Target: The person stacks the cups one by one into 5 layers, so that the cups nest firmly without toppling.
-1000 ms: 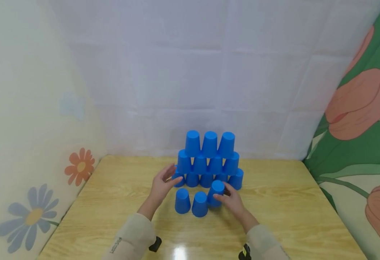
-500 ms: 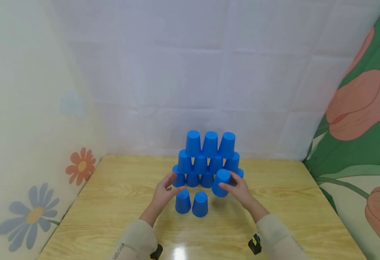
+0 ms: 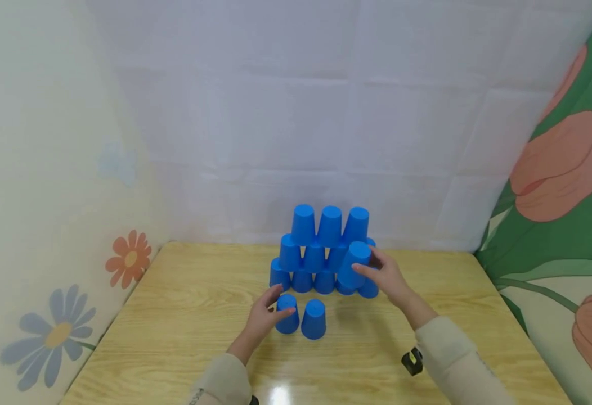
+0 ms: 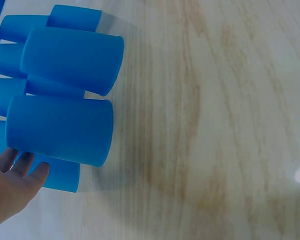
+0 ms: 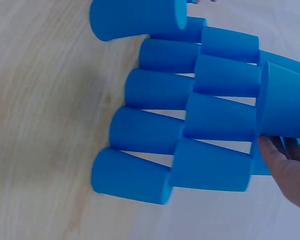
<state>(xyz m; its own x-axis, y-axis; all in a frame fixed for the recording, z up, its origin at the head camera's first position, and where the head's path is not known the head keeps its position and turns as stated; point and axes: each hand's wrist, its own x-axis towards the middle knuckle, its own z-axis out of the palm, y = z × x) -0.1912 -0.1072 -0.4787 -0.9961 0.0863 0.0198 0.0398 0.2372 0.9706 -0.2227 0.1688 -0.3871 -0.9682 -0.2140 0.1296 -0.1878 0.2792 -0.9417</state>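
Note:
In the head view my right hand holds a blue plastic cup upside down and slightly tilted, raised off the table before the right side of the stacked blue cups. The right wrist view has that held cup at its right edge, thumb and fingers against its side. My left hand is spread around the left of two upside-down front cups, thumb across its near side. In the left wrist view its fingertips lie right beside this cup. The other front cup stands just right.
The stack has three tiers of inverted cups, with three cups on top, close to a white cloth backdrop. Everything stands on a wood-grain table. Painted flower walls flank it left and right.
The right hand has lifted its cup from beside the front cups, up and to the right toward the stack. The left hand has moved down and slightly right to the left front cup.

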